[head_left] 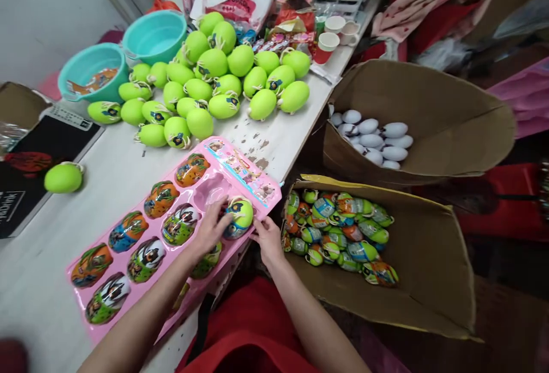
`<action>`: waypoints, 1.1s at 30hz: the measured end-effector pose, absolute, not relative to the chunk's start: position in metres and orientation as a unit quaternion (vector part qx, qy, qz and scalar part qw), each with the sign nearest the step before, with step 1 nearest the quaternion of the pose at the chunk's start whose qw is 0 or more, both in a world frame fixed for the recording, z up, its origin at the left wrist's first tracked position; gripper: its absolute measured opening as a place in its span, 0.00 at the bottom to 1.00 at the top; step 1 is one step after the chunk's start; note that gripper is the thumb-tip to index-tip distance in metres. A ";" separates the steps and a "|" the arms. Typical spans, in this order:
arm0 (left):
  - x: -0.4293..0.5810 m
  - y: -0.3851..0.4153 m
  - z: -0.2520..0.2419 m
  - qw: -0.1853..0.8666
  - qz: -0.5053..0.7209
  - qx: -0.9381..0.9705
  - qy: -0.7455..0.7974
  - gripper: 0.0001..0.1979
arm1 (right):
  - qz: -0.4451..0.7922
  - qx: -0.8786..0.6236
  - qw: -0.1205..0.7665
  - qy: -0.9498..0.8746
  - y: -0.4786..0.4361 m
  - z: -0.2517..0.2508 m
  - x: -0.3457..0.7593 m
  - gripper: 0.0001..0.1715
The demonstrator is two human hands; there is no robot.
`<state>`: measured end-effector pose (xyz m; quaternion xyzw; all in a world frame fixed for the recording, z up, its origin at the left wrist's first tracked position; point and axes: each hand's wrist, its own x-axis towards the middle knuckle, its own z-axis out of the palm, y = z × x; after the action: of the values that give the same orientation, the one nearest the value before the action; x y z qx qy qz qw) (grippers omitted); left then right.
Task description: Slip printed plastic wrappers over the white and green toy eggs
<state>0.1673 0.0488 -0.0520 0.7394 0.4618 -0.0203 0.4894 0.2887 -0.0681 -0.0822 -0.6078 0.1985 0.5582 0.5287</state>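
Note:
A pink plastic tray (141, 213) with egg-shaped compartments lies at a slant on the table, with a printed card at its far end. Wrapped eggs in orange, white and green fill most of the visible compartments; one at the far end shows bare pink. My left hand (210, 229) has its fingers and thumb closed against the left side of a green egg (240, 211) with a blue wrapper band, at the tray's right edge. Beside that egg, my right hand (269, 240) pinches the tray's rim. My left forearm covers part of the near row.
Plain green eggs (212, 63) are heaped behind the tray, and a single green egg (63, 178) lies left. Two turquoise basins (155, 32) stand behind. At right, one cardboard box (429, 98) holds white eggs; another box (429, 258) holds wrapped ones. Paper cups (326, 47) stand near the table edge.

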 end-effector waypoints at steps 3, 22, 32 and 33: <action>0.187 0.050 -0.050 0.349 -0.100 0.836 0.411 0.26 | 0.566 -0.613 0.520 0.182 -0.067 -0.084 0.288 0.27; 0.205 0.048 -0.055 0.335 0.077 0.770 0.537 0.16 | 0.560 -0.645 0.493 0.166 -0.052 -0.081 0.293 0.31; 0.187 0.020 -0.078 0.266 0.020 0.823 0.502 0.19 | 0.497 -0.732 0.465 -0.012 -0.066 -0.077 0.286 0.28; 0.184 0.020 -0.080 0.285 0.025 0.805 0.520 0.19 | 0.508 -0.720 0.474 0.002 -0.069 -0.080 0.283 0.29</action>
<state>0.1841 0.0202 -0.0805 0.8047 0.5202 0.0245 0.2849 0.2825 -0.0692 -0.0804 -0.7196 0.0023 0.5078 0.4736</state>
